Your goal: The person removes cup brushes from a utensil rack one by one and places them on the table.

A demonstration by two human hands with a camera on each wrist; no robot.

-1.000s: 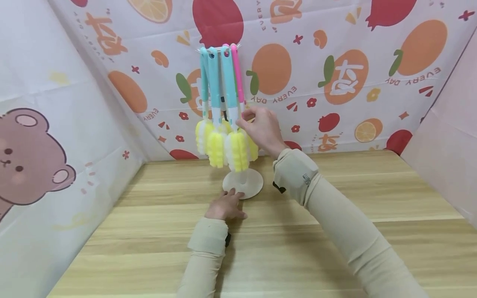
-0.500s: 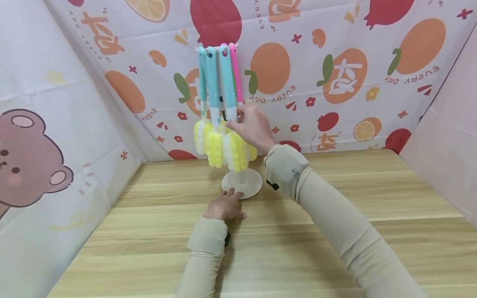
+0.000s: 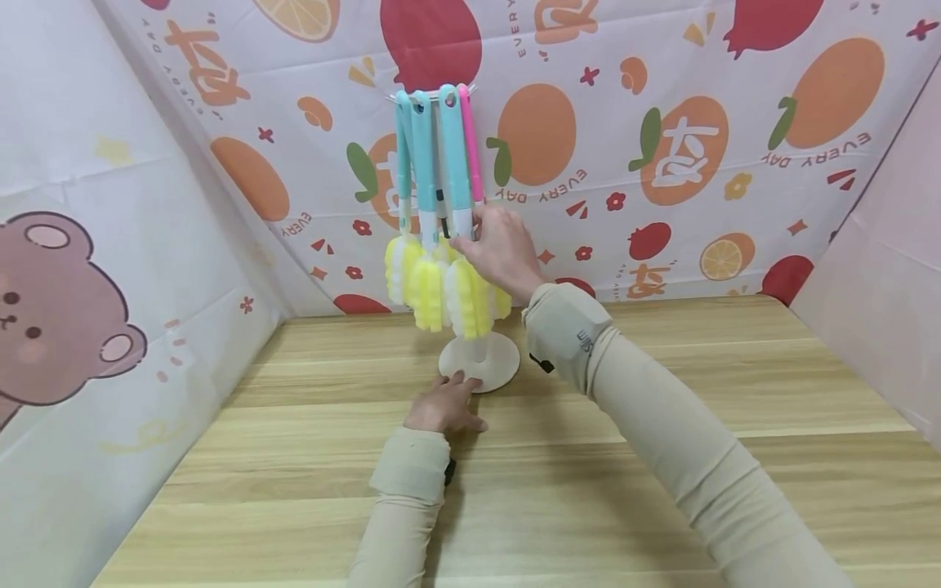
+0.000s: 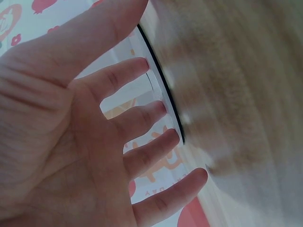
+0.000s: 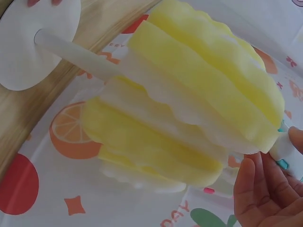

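Observation:
Several sponge bottle brushes hang from a white stand with a round base [image 3: 501,364]. In the head view, my right hand [image 3: 503,251] pinches the white neck of the front teal-handled bottle brush [image 3: 455,155], just above its yellow and white sponge head [image 3: 470,306]. The right wrist view has the thumb and fingertips at that neck, beside the large sponge head [image 5: 203,80]. My left hand [image 3: 439,407] rests on the base's near edge; its fingers [image 4: 142,116] are spread and fairly straight against the rim in the left wrist view.
Other teal-handled brushes [image 3: 423,159] hang close on the left, and a pink-handled one [image 3: 470,147] hangs just behind on the right. A fruit-print cloth [image 3: 603,204] rises behind the stand. The wood-grain table [image 3: 625,490] stretches in front.
My right hand has moved slightly left, from beside the pink handle onto the front teal brush's neck. That brush's top has shifted a little up and right. My left hand stays on the base.

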